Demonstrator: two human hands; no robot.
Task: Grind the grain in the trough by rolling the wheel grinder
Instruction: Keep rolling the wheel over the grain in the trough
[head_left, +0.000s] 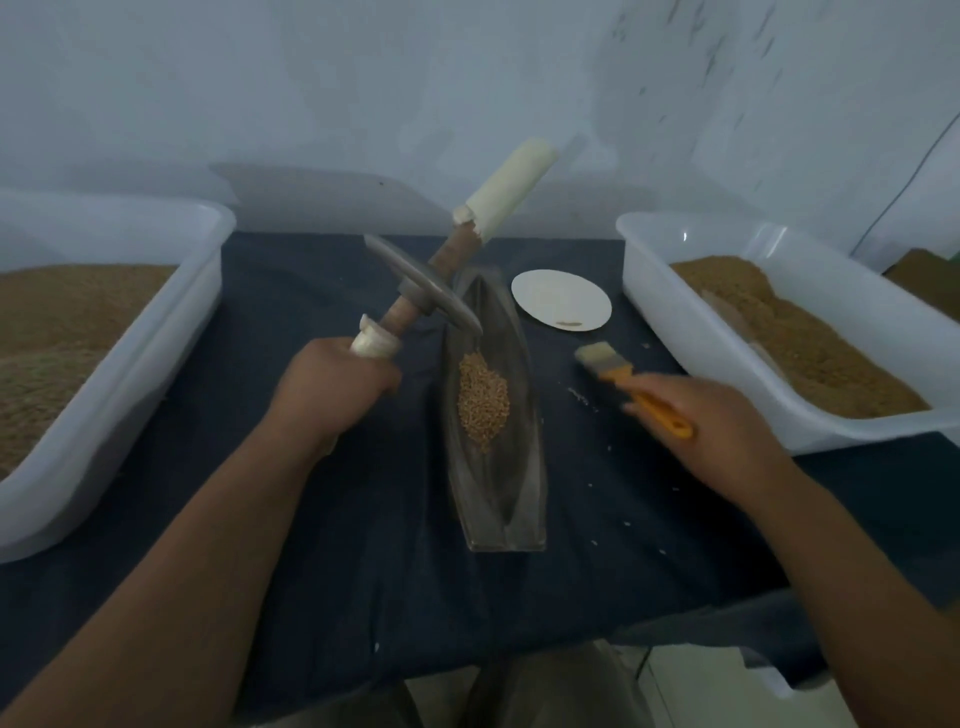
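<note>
A white plastic tub (111, 332) of brown grain stands at the nine o'clock edge of the bench (363, 519), which is covered in dark blue cloth. Next comes the left hand (332, 384), its fingers wrapped tight round the near white grip of the wheel grinder (426, 283). The grinder is tilted, its axle slanting up towards one o'clock, and its grey disc hangs by the far left rim of the trough (498, 499); whether it touches I cannot tell. The trough lies lengthwise at the middle of the bench, running from twelve to six, with a small heap of grain (483, 400) in its hollow, clear of the disc. At two o'clock of the trough lies a white paper plate (561, 299). At three o'clock the right hand (727, 431) lies against the orange handle of a brush (623, 379); how far its fingers close I cannot tell. A second tub (670, 291) of brown grain stands farthest right.
</note>
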